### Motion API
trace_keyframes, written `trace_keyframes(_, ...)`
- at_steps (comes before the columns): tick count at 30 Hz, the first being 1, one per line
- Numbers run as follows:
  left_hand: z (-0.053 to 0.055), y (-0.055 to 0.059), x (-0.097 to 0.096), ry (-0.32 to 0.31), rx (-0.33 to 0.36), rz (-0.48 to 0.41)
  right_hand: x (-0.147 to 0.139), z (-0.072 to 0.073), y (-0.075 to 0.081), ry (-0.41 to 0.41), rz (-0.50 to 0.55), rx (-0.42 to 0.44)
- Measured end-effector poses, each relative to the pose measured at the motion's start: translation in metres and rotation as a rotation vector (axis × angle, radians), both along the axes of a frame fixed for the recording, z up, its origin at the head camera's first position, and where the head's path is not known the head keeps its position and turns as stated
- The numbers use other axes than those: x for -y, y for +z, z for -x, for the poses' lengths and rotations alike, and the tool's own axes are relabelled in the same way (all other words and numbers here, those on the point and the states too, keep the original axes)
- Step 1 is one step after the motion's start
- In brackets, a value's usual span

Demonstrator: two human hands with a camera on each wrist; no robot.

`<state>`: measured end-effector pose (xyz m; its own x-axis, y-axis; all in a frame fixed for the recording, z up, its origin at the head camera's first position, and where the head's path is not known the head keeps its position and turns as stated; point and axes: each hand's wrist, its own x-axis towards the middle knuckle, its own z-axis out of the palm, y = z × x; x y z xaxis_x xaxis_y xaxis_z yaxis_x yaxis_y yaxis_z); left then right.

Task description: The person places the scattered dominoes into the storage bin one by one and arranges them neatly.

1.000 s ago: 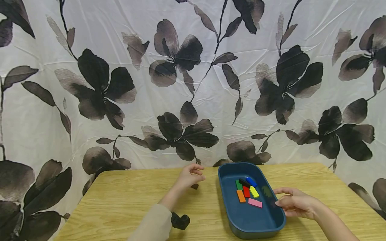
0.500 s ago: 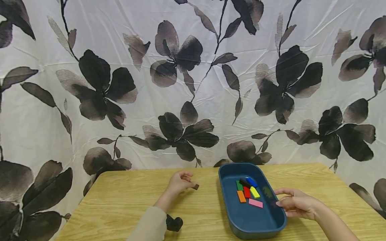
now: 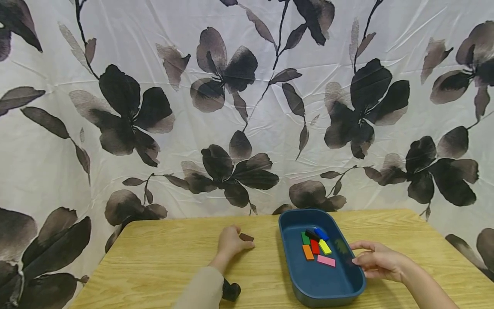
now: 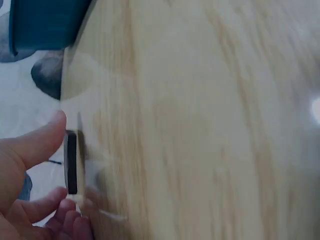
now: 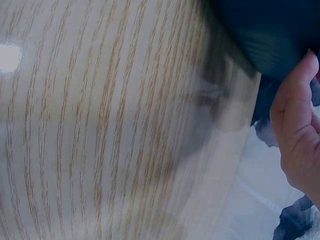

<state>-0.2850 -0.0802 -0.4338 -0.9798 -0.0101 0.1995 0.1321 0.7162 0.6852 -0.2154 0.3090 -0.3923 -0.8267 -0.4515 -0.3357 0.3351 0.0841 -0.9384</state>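
My left hand (image 3: 230, 242) is at the table's back middle, with thumb and fingers at opposite ends of a small brown domino-shaped block (image 3: 247, 237). In the left wrist view this block (image 4: 71, 162) stands on its narrow side between thumb and fingertips, low over the wood. On the right, my right hand (image 3: 382, 260) holds the long side of a dark blue tub (image 3: 295, 274), thumb over the rim and fingers against the outside. Inside the tub lie several similar blocks: green, black, blue, red, yellow, orange and a pink block (image 3: 326, 260).
The light wooden table (image 3: 154, 249) ends at the back against a white curtain (image 3: 173, 128) printed with dark flowers. A black wrist camera (image 3: 231, 292) shows beside the left sleeve (image 3: 204, 287).
My left hand draws back left and lowers, then closes thumb and fingers on the brown block, which has shifted slightly left. The right hand and tub stay put.
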Motion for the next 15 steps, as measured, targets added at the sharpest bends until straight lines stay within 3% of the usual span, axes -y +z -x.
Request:
trace_keyframes(6,-0.0016,-0.0041,-0.0074,0.077,0.0,0.1,0.0006,-0.0007,-0.0013,-0.013,-0.022,-0.002)
trace_keyframes(15,0.0011,-0.0034,-0.0097,0.114,-0.001,0.104,-0.0007,0.001,0.0016,-0.019,-0.001,0.011)
